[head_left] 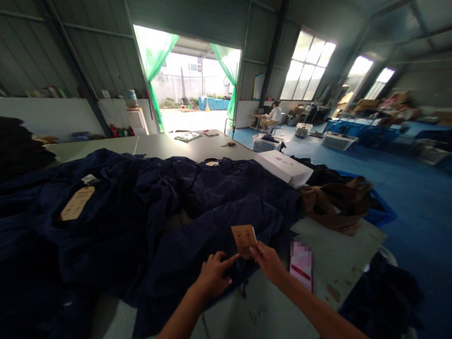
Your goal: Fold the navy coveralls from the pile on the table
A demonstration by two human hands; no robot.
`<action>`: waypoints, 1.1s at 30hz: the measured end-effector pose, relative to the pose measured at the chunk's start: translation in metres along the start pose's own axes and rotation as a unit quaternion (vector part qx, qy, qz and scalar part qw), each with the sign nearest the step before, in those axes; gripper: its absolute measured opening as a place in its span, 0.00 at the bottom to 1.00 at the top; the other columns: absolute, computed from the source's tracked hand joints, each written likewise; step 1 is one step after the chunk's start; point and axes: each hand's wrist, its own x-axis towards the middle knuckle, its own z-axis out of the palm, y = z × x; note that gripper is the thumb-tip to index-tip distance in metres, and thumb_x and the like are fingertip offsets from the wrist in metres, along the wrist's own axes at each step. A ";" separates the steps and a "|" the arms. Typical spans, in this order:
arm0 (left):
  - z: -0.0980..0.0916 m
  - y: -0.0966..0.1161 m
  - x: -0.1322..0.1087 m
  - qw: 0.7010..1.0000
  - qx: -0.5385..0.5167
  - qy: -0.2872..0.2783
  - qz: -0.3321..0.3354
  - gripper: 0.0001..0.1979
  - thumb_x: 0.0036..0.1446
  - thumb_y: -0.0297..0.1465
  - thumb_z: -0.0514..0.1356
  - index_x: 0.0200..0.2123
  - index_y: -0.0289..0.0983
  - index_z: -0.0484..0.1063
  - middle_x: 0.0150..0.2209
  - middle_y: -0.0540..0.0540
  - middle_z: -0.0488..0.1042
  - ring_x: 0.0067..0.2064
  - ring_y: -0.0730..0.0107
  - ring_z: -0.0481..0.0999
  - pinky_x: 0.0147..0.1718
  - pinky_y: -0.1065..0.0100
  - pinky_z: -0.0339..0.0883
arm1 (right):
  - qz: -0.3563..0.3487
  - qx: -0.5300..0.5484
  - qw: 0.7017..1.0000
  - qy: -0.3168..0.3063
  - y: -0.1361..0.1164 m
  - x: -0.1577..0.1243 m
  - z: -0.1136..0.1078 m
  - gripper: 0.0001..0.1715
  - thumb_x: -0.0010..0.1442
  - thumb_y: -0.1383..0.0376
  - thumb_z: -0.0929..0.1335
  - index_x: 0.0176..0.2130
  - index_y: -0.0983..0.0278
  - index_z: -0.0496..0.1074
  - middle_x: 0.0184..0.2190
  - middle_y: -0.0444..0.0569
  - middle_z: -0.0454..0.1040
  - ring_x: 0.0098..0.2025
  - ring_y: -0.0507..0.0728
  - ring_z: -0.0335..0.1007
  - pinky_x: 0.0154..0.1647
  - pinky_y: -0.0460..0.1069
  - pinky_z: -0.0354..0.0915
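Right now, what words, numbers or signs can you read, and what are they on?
None can be read clearly.
Brown tag in the right hand: marks too blurred.
Tan tag on the navy clothing: print too blurred.
White box: marks too small.
Phone: screen blurred.
Table: faint scribble, unclear.
Wall poster: too small.

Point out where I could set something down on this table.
Bare table shows at the far side, between the scissors and printed packet, and near right, between the phone and brown cloth. Dark blue garments crowd the middle and left, by the left hand.
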 end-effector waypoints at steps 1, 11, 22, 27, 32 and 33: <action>-0.001 0.004 -0.003 0.999 0.036 -0.012 -0.007 0.36 0.41 0.32 0.59 0.55 0.60 0.55 0.56 0.48 0.58 0.55 0.50 0.58 0.50 0.46 0.53 | 0.012 -0.031 0.999 0.005 -0.002 -0.001 0.001 0.20 0.60 0.55 0.55 0.40 0.62 0.68 0.34 0.49 0.74 0.37 0.57 0.70 0.38 0.49 0.65; 0.021 0.008 0.030 0.920 -0.354 0.127 -0.111 0.21 0.48 0.29 0.53 0.47 0.35 0.61 0.37 0.44 0.72 0.37 0.67 0.73 0.39 0.65 0.68 | 0.026 -0.186 0.982 -0.017 -0.030 -0.003 0.028 0.18 0.54 0.66 0.60 0.46 0.63 0.64 0.41 0.52 0.69 0.39 0.55 0.68 0.41 0.47 0.61; 0.023 -0.011 0.035 0.834 -0.498 0.215 -0.107 0.37 0.47 0.22 0.54 0.59 0.38 0.41 0.36 0.48 0.71 0.33 0.71 0.74 0.32 0.67 0.72 | -0.080 -0.293 0.948 -0.099 -0.014 0.002 0.009 0.24 0.52 0.64 0.64 0.50 0.53 0.66 0.47 0.47 0.66 0.51 0.58 0.54 0.50 0.54 0.50; 0.013 -0.008 0.037 0.939 -0.123 0.319 -0.036 0.31 0.49 0.24 0.54 0.57 0.45 0.54 0.49 0.45 0.66 0.50 0.64 0.67 0.50 0.59 0.62 | -0.040 -0.345 0.933 -0.089 -0.011 0.004 0.014 0.24 0.55 0.60 0.62 0.53 0.53 0.62 0.48 0.47 0.66 0.52 0.59 0.53 0.53 0.57 0.43; 0.025 -0.022 0.034 0.949 0.168 0.264 -0.030 0.21 0.54 0.36 0.53 0.52 0.58 0.61 0.61 0.51 0.55 0.62 0.52 0.49 0.57 0.44 0.37 | -0.014 -0.365 0.926 -0.097 -0.011 0.006 0.017 0.21 0.56 0.59 0.60 0.50 0.53 0.64 0.44 0.47 0.68 0.48 0.58 0.58 0.52 0.58 0.44; 0.029 -0.025 0.033 0.948 0.184 0.257 -0.026 0.22 0.55 0.38 0.52 0.54 0.60 0.57 0.62 0.52 0.52 0.63 0.51 0.46 0.57 0.41 0.34 | -0.019 -0.366 0.926 -0.091 -0.010 0.007 0.017 0.22 0.56 0.59 0.60 0.51 0.52 0.64 0.47 0.47 0.67 0.50 0.58 0.56 0.53 0.58 0.43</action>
